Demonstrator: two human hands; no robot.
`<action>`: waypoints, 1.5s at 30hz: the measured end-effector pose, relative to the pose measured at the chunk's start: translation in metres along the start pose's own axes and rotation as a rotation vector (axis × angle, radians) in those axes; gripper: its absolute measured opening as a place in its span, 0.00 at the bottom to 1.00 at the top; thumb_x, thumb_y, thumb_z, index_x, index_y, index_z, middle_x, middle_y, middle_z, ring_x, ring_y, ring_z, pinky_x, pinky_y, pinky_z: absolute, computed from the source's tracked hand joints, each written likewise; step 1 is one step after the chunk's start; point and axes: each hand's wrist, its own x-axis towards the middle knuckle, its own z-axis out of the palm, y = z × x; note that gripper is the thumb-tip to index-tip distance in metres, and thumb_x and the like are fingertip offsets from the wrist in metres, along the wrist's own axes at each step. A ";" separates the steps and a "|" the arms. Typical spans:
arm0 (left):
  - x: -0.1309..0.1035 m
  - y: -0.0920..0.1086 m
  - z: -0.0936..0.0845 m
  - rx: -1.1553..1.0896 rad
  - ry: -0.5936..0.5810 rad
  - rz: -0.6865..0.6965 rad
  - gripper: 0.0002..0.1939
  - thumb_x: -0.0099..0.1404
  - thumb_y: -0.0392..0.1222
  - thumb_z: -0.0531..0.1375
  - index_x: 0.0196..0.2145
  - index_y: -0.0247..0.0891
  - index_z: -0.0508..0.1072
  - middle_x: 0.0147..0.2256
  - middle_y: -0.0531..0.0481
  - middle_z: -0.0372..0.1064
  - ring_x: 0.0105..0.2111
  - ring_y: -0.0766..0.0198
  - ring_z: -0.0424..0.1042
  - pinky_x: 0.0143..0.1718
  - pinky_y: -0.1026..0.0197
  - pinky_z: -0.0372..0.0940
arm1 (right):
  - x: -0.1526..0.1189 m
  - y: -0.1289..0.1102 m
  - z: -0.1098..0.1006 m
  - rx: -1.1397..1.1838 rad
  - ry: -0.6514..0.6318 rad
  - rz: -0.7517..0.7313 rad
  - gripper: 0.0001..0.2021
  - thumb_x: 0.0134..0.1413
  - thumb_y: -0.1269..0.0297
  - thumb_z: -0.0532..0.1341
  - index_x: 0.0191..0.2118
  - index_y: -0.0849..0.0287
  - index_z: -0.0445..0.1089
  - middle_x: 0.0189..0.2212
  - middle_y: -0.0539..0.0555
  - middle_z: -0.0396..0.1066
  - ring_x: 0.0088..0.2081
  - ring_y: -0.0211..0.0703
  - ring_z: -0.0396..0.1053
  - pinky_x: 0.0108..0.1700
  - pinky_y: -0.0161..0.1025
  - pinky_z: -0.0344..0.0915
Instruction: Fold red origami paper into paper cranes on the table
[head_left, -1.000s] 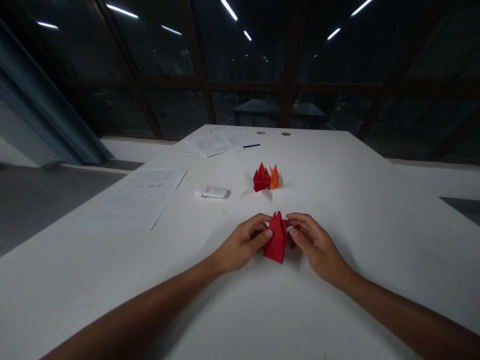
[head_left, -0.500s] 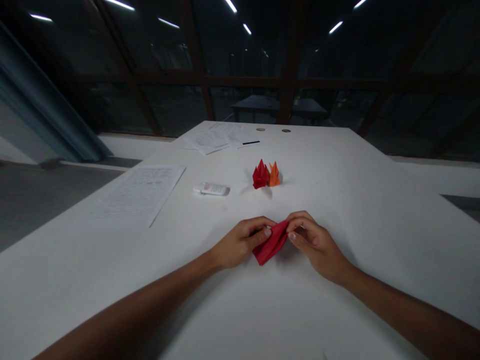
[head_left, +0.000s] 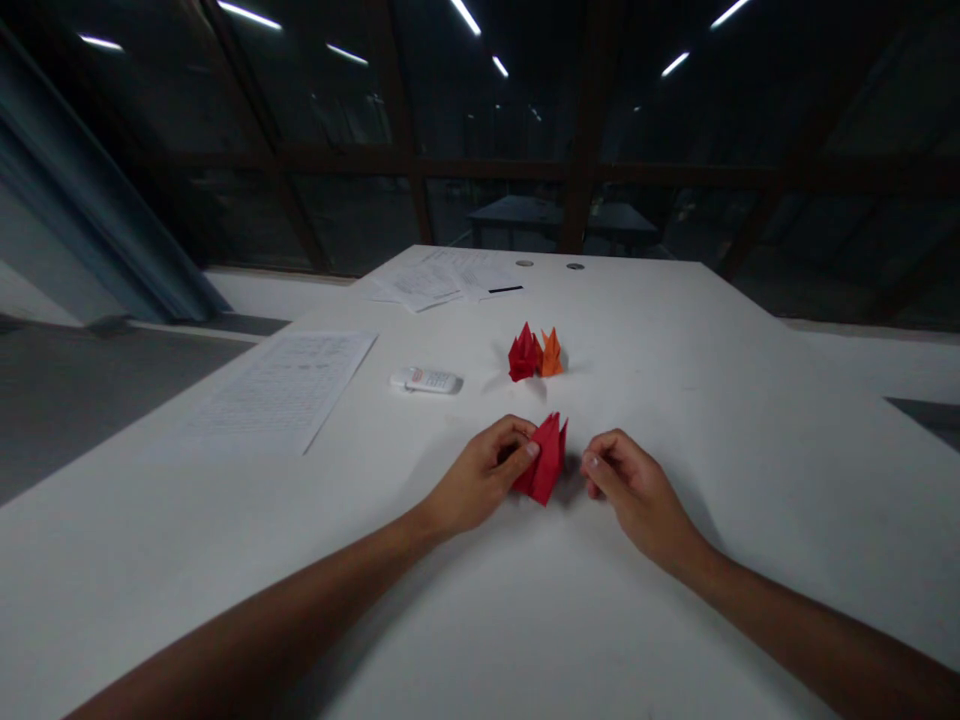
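Note:
A folded piece of red paper (head_left: 551, 460) is pinched at its left side between the thumb and fingers of my left hand (head_left: 486, 470). Its narrow points face up and away from me. Just to the right of the paper, and apart from it, my right hand (head_left: 634, 490) has its thumb pressed to curled fingers, with nothing visible in them. Beyond my hands, a red folded paper figure (head_left: 524, 354) stands on the white table (head_left: 750, 440), close beside an orange folded paper figure (head_left: 552, 352).
Left of the figures lies a white bottle-like item (head_left: 426, 380) with printing on it. A printed sheet (head_left: 277, 390) rests on the left side, and more papers (head_left: 427, 283) with a black pen-like stick (head_left: 505, 289) lie farther back.
My right hand has let go of the red paper and drawn slightly away to the right. The paper has turned more upright in my left hand, its points now showing.

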 end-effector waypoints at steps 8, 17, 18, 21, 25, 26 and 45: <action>-0.003 0.006 0.001 -0.125 -0.074 0.028 0.15 0.66 0.47 0.65 0.40 0.37 0.65 0.35 0.50 0.70 0.31 0.67 0.68 0.34 0.63 0.64 | -0.006 -0.012 0.009 -0.164 -0.148 -0.004 0.07 0.63 0.61 0.63 0.44 0.54 0.70 0.35 0.49 0.73 0.35 0.40 0.68 0.38 0.38 0.64; -0.003 0.008 0.002 -0.174 -0.132 0.017 0.15 0.64 0.46 0.67 0.39 0.34 0.68 0.35 0.48 0.71 0.31 0.65 0.71 0.34 0.60 0.69 | -0.004 -0.013 0.005 -0.101 -0.160 -0.035 0.08 0.64 0.61 0.61 0.46 0.55 0.70 0.38 0.51 0.75 0.37 0.42 0.71 0.41 0.40 0.67; -0.003 0.008 0.002 -0.173 -0.114 -0.004 0.15 0.64 0.46 0.67 0.39 0.34 0.68 0.34 0.48 0.72 0.30 0.65 0.72 0.34 0.60 0.69 | -0.005 -0.013 0.005 -0.104 -0.160 -0.044 0.09 0.63 0.60 0.62 0.47 0.55 0.70 0.38 0.51 0.74 0.37 0.42 0.71 0.40 0.40 0.67; -0.003 0.007 0.004 -0.153 -0.075 -0.029 0.15 0.64 0.47 0.67 0.38 0.34 0.69 0.35 0.48 0.72 0.31 0.65 0.72 0.33 0.61 0.69 | -0.007 -0.014 0.007 -0.134 -0.155 -0.054 0.17 0.57 0.59 0.68 0.50 0.54 0.68 0.39 0.52 0.75 0.37 0.44 0.70 0.40 0.42 0.68; -0.003 0.005 0.004 -0.105 -0.050 0.001 0.14 0.64 0.47 0.67 0.37 0.34 0.69 0.35 0.48 0.72 0.32 0.66 0.71 0.35 0.61 0.68 | -0.007 -0.014 0.009 -0.136 -0.128 -0.025 0.19 0.56 0.63 0.68 0.52 0.54 0.67 0.43 0.53 0.75 0.40 0.45 0.72 0.45 0.44 0.69; -0.003 0.005 0.004 -0.095 -0.046 0.001 0.14 0.64 0.47 0.66 0.37 0.34 0.69 0.35 0.49 0.72 0.32 0.66 0.71 0.35 0.61 0.68 | -0.007 -0.013 0.008 -0.127 -0.127 -0.033 0.17 0.57 0.63 0.67 0.52 0.54 0.67 0.44 0.54 0.75 0.42 0.46 0.72 0.47 0.44 0.69; -0.004 0.002 0.007 0.049 -0.071 0.064 0.19 0.66 0.40 0.64 0.51 0.41 0.62 0.46 0.45 0.69 0.41 0.62 0.72 0.41 0.57 0.69 | -0.003 -0.011 0.004 0.036 -0.240 -0.037 0.14 0.63 0.63 0.62 0.53 0.54 0.68 0.47 0.55 0.74 0.45 0.46 0.72 0.51 0.46 0.70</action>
